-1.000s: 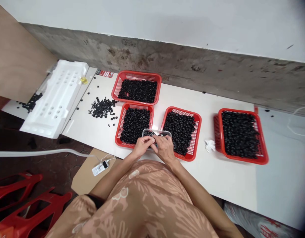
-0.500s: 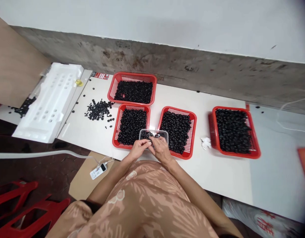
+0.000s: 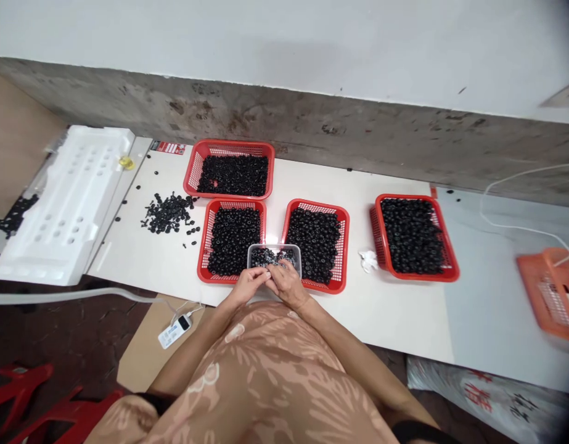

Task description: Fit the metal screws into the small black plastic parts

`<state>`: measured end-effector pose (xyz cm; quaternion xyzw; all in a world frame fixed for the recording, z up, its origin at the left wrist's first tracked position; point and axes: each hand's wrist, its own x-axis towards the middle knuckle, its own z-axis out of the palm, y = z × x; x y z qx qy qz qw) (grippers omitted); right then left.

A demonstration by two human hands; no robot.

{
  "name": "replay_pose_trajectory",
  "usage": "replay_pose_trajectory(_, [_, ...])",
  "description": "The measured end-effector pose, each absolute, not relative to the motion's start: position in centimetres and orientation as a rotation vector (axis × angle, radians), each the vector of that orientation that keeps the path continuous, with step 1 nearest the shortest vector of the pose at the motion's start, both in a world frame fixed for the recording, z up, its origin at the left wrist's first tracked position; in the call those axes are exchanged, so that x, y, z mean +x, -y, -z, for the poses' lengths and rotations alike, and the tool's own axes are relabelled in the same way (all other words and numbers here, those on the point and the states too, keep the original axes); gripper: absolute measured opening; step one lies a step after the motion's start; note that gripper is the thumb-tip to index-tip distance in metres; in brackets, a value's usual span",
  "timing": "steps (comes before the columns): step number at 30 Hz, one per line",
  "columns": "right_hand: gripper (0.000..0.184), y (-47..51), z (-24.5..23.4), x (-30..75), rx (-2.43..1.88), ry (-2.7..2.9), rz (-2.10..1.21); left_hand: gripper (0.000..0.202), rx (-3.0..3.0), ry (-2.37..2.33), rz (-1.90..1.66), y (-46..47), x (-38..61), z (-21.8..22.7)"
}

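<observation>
My left hand (image 3: pixel 248 284) and my right hand (image 3: pixel 286 285) meet at the near edge of a small clear tub (image 3: pixel 274 255) with black rings in it. Both hands have their fingers curled and pinched together over something too small to make out. The tub rests across two red baskets full of black rings, one on the left (image 3: pixel 204 246) and one on the right (image 3: pixel 342 246). All of it stands on a white board (image 3: pixel 395 314).
A third red basket (image 3: pixel 229 147) stands behind, a fourth (image 3: pixel 448 259) to the right, and an orange basket (image 3: pixel 550 296) at the far right. A loose pile of black parts (image 3: pixel 168 213) and a white foam tray (image 3: pixel 62 203) lie to the left. A white cable crosses the right side.
The view has swung right, bringing the orange basket into sight. My hands stay pinched together at the clear tub.
</observation>
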<state>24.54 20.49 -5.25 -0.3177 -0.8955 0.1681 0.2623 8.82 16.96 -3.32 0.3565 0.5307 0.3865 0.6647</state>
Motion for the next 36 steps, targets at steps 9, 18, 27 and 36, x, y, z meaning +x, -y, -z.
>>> replay_pose_trajectory(9, [0.027, -20.3, 4.2, 24.9, -0.984, 2.231, -0.627, 0.033, 0.306, -0.952, -0.823, -17.9, 9.2, 3.1])
replay_pose_trajectory(18, [0.032, -20.3, 5.1, 25.4, -0.977, 2.307, -0.574, 0.037, 0.351, -0.994, -0.829, -17.9, 9.0, 2.7])
replay_pose_trajectory(27, [0.032, -20.4, 4.4, 25.0, -0.986, 2.28, -0.55, 0.028, 0.522, -1.164, -0.912, -17.8, 9.5, 2.6])
replay_pose_trajectory(36, [0.034, -20.4, 4.2, 24.7, -0.99, 2.288, -0.437, 0.025, 0.616, -1.258, -0.967, -17.8, 9.9, 3.1])
